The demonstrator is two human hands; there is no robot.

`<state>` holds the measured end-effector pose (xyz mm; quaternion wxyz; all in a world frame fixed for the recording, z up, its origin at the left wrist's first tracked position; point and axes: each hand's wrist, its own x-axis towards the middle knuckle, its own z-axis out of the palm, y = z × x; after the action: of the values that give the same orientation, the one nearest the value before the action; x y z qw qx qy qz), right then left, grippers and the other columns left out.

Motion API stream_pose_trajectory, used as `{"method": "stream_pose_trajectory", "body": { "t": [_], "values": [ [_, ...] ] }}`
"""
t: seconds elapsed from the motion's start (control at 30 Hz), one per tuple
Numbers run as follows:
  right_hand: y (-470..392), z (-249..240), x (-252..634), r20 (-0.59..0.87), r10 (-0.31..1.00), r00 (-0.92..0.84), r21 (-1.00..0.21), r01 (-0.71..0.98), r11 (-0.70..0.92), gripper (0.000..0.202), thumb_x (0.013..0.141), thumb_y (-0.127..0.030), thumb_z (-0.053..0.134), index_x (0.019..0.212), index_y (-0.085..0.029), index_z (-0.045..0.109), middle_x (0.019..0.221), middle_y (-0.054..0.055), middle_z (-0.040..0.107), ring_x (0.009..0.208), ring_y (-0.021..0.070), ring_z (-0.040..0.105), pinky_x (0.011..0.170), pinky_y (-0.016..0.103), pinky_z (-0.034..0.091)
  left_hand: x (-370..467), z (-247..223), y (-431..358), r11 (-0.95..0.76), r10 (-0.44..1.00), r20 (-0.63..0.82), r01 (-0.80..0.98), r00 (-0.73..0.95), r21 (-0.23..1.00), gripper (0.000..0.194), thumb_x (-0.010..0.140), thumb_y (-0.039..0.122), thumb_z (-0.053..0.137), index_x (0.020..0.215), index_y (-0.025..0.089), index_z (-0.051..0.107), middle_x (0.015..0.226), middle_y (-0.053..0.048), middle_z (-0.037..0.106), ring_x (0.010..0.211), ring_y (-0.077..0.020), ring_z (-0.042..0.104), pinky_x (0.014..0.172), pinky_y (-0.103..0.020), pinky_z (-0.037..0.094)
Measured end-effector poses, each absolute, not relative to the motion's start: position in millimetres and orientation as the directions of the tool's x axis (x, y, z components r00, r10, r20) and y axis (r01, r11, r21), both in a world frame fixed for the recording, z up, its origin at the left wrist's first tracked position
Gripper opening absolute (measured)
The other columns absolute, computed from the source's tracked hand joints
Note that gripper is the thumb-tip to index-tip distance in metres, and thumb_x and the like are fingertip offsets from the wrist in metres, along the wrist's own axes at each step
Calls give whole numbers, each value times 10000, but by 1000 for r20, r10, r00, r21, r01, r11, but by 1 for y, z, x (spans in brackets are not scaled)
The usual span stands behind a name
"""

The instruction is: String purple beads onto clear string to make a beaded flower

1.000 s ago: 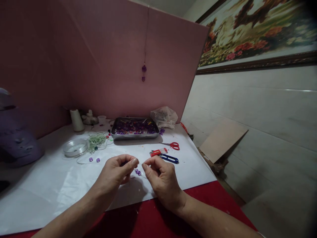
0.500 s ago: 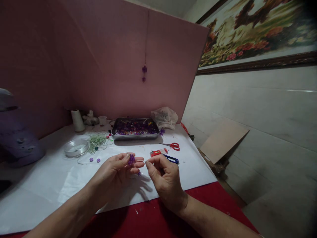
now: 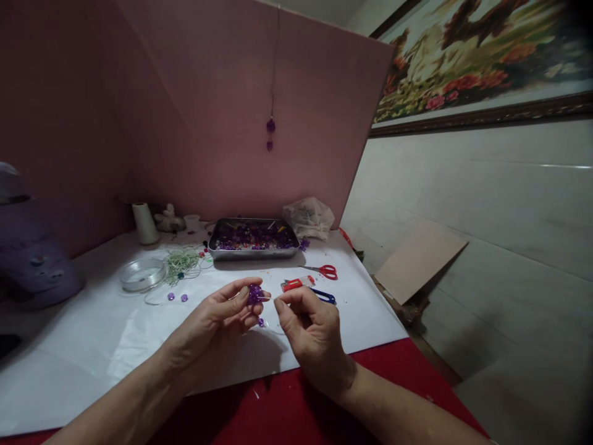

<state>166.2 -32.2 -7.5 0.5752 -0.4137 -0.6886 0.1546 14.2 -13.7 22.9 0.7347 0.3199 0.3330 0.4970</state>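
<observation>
Between the thumb and fingers of my left hand (image 3: pixel 221 314) sits a cluster of purple beads (image 3: pixel 254 295). A thin pale strand (image 3: pixel 265 299) runs from the cluster toward my right hand (image 3: pixel 311 330), whose thumb and forefinger are pinched on its end. Just below the left fingertips a single purple bead (image 3: pixel 261 322) shows, with a fine clear line near it. The palm side of the left hand hides part of the cluster. Both hands are above the white sheet, close to its front edge.
A metal tray (image 3: pixel 254 254) of purple beads stands at the back. Red-handled scissors (image 3: pixel 328 272), a red-and-clear item (image 3: pixel 298 283) and blue snips (image 3: pixel 324 297) lie right. Left are a spool of clear line (image 3: pixel 142 275), tangled green thread (image 3: pixel 180 262) and a purple bottle (image 3: pixel 37 259).
The bead cluster has turned and shifted slightly right in my left hand, and its fingers have curled in. The right hand keeps its pinch, nearly in place.
</observation>
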Motion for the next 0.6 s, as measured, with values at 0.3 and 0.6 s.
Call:
{"method": "stream_pose_trajectory", "body": {
  "t": [0.3,0.6],
  "values": [
    [-33,-7,167,677,736,15,-689,367,625,84,829,-204,527,757,-168,550,504,-66,357,428,70,300,410,218,239,12,19,-12,266,955,-146,-526,258,808,277,758,-14,565,965,119,694,787,-69,683,646,-106,625,623,-173,530],
    [-30,-7,168,690,724,14,-667,401,628,83,823,-199,521,755,-165,556,513,-54,415,434,72,335,423,213,272,13,19,-13,220,966,-124,-470,226,855,302,687,-2,657,944,151,701,940,-67,689,811,-120,630,740,-159,505]
  ]
}}
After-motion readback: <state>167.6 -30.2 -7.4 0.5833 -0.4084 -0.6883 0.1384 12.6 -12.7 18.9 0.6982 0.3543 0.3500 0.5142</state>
